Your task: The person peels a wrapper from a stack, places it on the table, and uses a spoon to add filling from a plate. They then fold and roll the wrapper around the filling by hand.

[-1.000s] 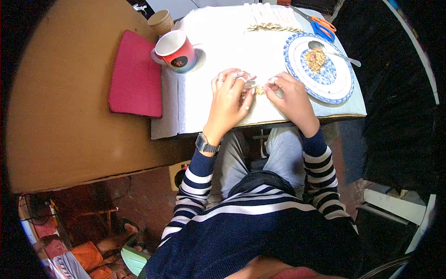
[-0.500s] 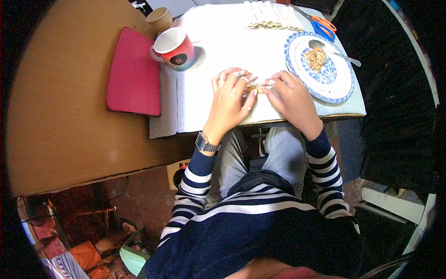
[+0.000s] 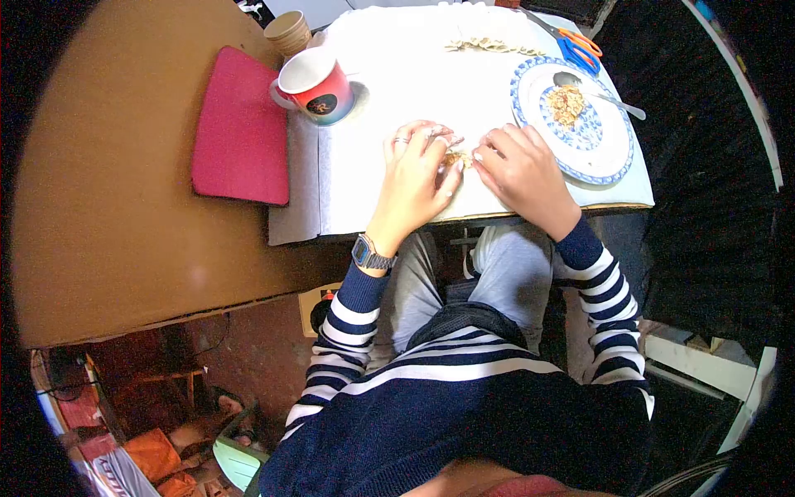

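A small portion of crumbly brown filling (image 3: 457, 157) lies near the table's front edge, in what looks like a pale wrapper whose edges are lost in the glare. My left hand (image 3: 416, 170) curls around its left side, thumb and fingers closed on it. At its right side is my right hand (image 3: 523, 170), fingers bent and pinched together; what the tips hold is too bright to make out. To the right, a blue-and-white plate (image 3: 614, 157) carries a heap of the same brown filling (image 3: 566, 106) and a metal spoon (image 3: 621, 105).
A red-and-blue mug (image 3: 319, 87), a ribbed beige cup (image 3: 288, 33) and a dark pink flat case (image 3: 242, 128) stand left. Several pale pleated pieces (image 3: 493, 45) lie in a row at the back, near orange- and blue-handled scissors (image 3: 580, 54). White paper (image 3: 389, 74) covers the table.
My right hand has turned slightly, its fingers curling in more, and its elbow has swung outward to the right. My left hand stays almost in place at the filling.
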Demonstrator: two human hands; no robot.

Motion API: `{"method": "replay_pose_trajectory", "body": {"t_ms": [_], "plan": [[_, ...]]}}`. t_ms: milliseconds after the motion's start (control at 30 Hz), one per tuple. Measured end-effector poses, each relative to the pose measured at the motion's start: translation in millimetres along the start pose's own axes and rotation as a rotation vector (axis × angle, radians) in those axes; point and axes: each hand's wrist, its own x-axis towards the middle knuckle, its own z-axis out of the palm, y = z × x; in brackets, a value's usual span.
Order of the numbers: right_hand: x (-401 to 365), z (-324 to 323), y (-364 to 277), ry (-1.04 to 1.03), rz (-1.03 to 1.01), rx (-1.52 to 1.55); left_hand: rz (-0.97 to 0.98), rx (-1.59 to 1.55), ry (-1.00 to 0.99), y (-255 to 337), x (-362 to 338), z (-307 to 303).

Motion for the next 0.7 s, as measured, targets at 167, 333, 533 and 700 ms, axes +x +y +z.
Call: {"method": "replay_pose_trajectory", "body": {"t_ms": [167, 333, 533, 700], "plan": [[3, -6, 5, 0.036, 0.004, 0.017, 0.000, -0.010, -0.016, 1, 1, -2], [0, -4, 9, 0.067, 0.148, 0.153, 0.003, 0.012, -0.029, -1, 0, -2], [-10, -1, 9, 0.015, 0.256, 0.339, -0.001, 0.023, -0.049, 1, 0, -3], [-14, 1, 6, -0.045, 0.254, 0.334, -0.001, 0.047, -0.074, 1, 0, -2]]}}
